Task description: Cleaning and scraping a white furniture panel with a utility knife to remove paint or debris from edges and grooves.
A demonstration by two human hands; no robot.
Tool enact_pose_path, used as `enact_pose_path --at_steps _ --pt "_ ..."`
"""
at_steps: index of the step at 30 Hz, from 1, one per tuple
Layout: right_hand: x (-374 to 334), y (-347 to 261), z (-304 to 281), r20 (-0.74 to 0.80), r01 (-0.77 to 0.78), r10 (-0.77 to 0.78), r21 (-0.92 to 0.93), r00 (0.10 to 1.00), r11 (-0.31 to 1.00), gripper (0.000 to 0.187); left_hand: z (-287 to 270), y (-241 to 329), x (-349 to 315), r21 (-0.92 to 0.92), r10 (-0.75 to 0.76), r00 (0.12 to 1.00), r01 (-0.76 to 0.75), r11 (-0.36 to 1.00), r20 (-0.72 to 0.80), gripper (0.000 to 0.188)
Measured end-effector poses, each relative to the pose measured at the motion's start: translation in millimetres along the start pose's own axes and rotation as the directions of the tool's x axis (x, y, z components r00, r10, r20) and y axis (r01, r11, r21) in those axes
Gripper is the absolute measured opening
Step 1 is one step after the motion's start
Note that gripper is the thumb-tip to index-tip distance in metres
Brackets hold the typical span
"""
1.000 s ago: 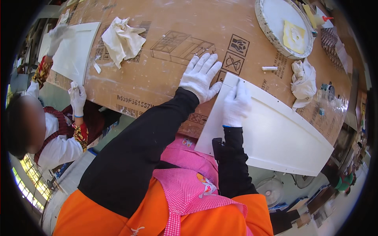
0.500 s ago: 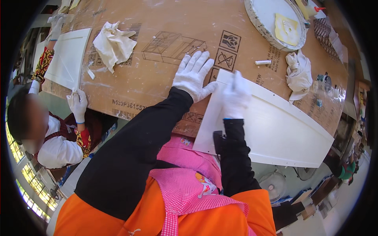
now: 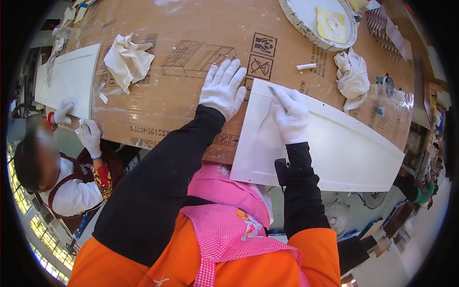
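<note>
My left hand (image 3: 222, 91), in a white knit glove, lies with its fingers stretched out on the cardboard (image 3: 177, 103) covering the table. My right hand (image 3: 290, 115), gloved the same way, is over the upper left part of a white panel (image 3: 334, 148). It is closed on a thin grey piece (image 3: 274, 92), whose pointed end shows past the fingers; its kind is hard to make out. The panel has a raised border with small dark holes along its far edge, and its near side reaches past the table edge.
Crumpled cloths (image 3: 128, 62) lie left and right (image 3: 352, 79). A round white tub lid (image 3: 291, 16) bears a yellow sponge-like piece (image 3: 332, 25). A white stick (image 3: 306, 66) lies beyond the panel. At left, a co-worker (image 3: 71, 182) in white gloves sits by another white panel (image 3: 71, 81).
My right hand, blurred before, now shows clearly, with the grey piece visible. The whole view has shifted slightly. The co-worker's far hand has come down from the far end of their panel.
</note>
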State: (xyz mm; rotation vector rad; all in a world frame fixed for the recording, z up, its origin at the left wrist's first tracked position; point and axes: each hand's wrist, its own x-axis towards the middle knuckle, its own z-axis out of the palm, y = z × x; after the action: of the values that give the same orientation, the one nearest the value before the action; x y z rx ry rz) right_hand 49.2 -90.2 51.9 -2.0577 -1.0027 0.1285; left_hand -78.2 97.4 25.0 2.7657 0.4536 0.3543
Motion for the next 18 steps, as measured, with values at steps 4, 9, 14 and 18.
enact_pose_path --at_steps 4,9,14,18 --pt "-17 1 14 0.247 0.265 -0.199 -0.272 0.948 0.925 0.048 -2 4 3 -0.026 0.012 1.000 -0.012 1.000 -0.011 0.055" --pt "-93 -37 4 0.490 0.531 -0.471 0.019 0.733 0.847 0.041 -7 -1 -1 -0.024 -0.004 1.000 0.003 1.000 -0.013 0.061" --pt "-73 -20 14 0.329 0.362 -0.333 -0.028 0.884 0.932 0.044 -4 -1 -2 -0.021 0.008 0.999 -0.009 1.000 -0.041 0.056" --pt "-43 -12 17 0.248 0.284 -0.234 -0.188 0.940 0.940 0.045 6 -3 1 -0.012 0.014 0.998 -0.015 1.000 -0.064 0.050"
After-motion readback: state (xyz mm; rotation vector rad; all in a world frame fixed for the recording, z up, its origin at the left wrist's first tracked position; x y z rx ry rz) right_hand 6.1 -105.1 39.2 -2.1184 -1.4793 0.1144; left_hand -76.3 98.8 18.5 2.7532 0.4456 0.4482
